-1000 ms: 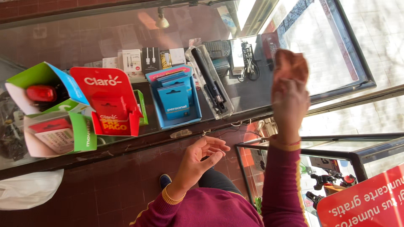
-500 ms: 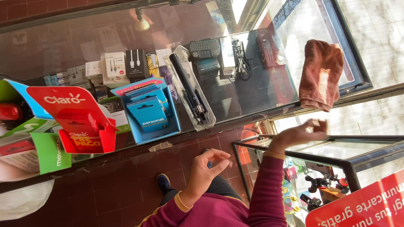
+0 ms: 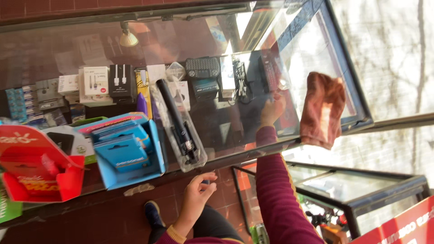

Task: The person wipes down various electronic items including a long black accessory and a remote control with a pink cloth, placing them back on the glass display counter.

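We see our right hand [image 3: 272,110] reaching out over the glass surface [image 3: 235,131] of a display case, its fingers resting lightly on the pane with nothing in them; the glare makes it hard to tell how far they are spread. Just beside that hand, towards the far corner, a rust-brown cloth [image 3: 322,110] lies crumpled on the glass, partly draped over the metal edge, free of either hand, probably kept there because it is within easy reach. Our left hand [image 3: 197,192] hangs lower, in front of the case, its fingers loosely curled and narrow, holding nothing that we can make out. On top of the glass stand a blue cardboard display box [image 3: 126,149] and a red one [image 3: 40,165], set near the front edge, we judge, so that they face whoever approaches; a long black gadget in clear packaging [image 3: 178,124] lies between the blue box and our right arm. Under the pane we make out small boxed accessories and a little black keyboard [image 3: 202,68]. The floor below is dark red tile, a shoe [image 3: 153,214] shows on it, and bright daylight falls across a second glass case [image 3: 357,185].
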